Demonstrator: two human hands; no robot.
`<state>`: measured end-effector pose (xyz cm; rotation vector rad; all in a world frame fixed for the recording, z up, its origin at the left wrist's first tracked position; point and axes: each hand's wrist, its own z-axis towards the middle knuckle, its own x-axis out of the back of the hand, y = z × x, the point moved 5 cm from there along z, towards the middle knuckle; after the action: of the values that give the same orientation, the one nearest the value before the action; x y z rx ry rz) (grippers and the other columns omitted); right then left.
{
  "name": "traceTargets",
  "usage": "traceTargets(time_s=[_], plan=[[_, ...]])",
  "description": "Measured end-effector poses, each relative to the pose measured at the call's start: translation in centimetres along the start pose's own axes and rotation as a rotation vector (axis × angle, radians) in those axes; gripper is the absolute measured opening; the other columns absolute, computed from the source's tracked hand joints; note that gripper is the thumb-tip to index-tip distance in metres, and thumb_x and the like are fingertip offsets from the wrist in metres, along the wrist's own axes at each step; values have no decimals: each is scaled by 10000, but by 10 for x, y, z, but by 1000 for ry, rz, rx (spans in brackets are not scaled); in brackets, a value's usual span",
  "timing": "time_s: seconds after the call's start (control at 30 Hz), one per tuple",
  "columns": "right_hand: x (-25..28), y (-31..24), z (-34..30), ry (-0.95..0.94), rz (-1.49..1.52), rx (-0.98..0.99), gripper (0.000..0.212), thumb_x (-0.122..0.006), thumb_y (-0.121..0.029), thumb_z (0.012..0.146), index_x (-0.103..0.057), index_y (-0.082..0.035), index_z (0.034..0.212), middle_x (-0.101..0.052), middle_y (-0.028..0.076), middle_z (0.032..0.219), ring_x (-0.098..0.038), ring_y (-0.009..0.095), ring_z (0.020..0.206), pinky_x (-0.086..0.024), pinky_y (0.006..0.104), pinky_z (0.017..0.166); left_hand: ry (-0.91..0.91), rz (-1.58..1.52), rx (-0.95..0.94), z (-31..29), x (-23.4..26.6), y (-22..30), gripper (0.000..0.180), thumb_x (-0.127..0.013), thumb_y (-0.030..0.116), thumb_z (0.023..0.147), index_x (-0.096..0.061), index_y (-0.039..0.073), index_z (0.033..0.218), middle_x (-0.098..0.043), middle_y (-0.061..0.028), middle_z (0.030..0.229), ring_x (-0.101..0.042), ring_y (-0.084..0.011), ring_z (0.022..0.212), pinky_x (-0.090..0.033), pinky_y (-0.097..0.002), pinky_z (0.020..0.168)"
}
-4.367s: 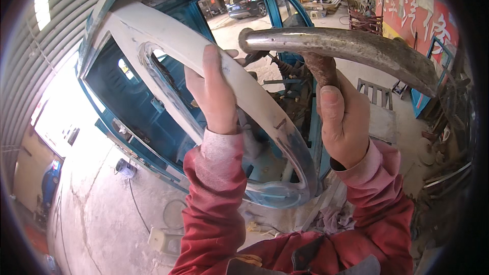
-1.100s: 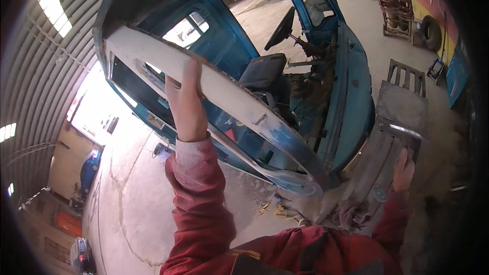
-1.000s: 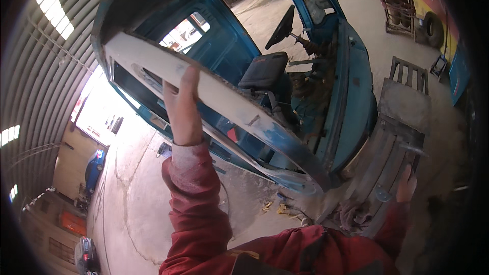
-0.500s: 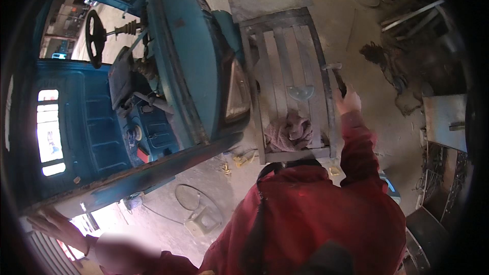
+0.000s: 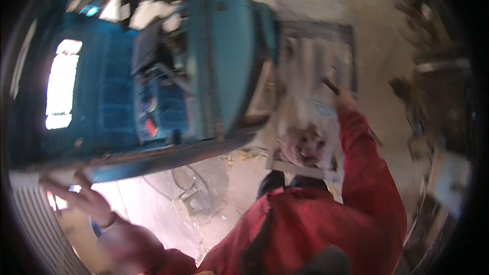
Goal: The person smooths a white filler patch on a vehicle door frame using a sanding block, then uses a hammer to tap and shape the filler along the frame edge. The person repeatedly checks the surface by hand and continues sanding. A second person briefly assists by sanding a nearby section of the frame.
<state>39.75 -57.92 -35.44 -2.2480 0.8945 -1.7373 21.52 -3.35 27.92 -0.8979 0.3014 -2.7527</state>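
Teal cab [image 5: 229, 61]: open-sided, looks unfinished | left hand [image 5: 90, 201]: splayed at its edge | right hand [image 5: 346, 103]: grasping hammer [image 5: 330, 86] over slatted bench [image 5: 348, 46]

Pale floor [image 5: 224, 186] — brightly lit toward the ribbed wall [image 5: 36, 224] — bears a slatted bench [image 5: 317, 53] and 1 small stool [image 5: 184, 208].

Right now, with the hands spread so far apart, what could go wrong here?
The right hand grips a tool that appears over the slatted bench; if the grip slipped, it might drop onto the slats or the crumpled cloth. The left hand, fingers spread, is at the blue cab's edge, which looks brownish and worn, so it might scrape the fingers.
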Motion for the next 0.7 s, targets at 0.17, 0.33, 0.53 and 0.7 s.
traceTargets(time_s=[0.17,0.33,0.53,0.7], plan=[[-39,-3,64,-117,6,179,391,-551,-124,986,-606,-60,1368,-551,233,1399,-501,441,1323,-406,488,1137,-96,16,-8,-7,6,5,1010,-609,515,985,-57,-36,1626,-90,-272,1692,-94,-422,1571,-72,-532,1253],[-60,-7,87,-35,-352,244,442,-680,-128,901,-603,-85,1334,-542,234,1382,-520,419,1294,-466,486,1068,-47,186,-29,18,20,-5,961,-554,532,1002,-110,-65,1610,-103,-344,1657,-125,-497,1542,-142,-563,1237],[-52,-7,75,59,-413,256,402,-682,-173,911,-638,-81,1300,-551,227,1396,-543,416,1264,-464,487,1069,-33,185,-16,6,12,10,1039,-500,659,973,-140,-95,1590,-124,-351,1647,-130,-514,1535,-159,-573,1234],[-38,-22,35,262,-507,353,591,-762,-234,870,-535,-76,1392,-488,246,1464,-510,427,1325,-440,529,1090,-102,178,27,-30,-4,37,1124,-655,638,872,-183,-100,1576,-168,-358,1629,-170,-551,1508,-179,-607,1216]])
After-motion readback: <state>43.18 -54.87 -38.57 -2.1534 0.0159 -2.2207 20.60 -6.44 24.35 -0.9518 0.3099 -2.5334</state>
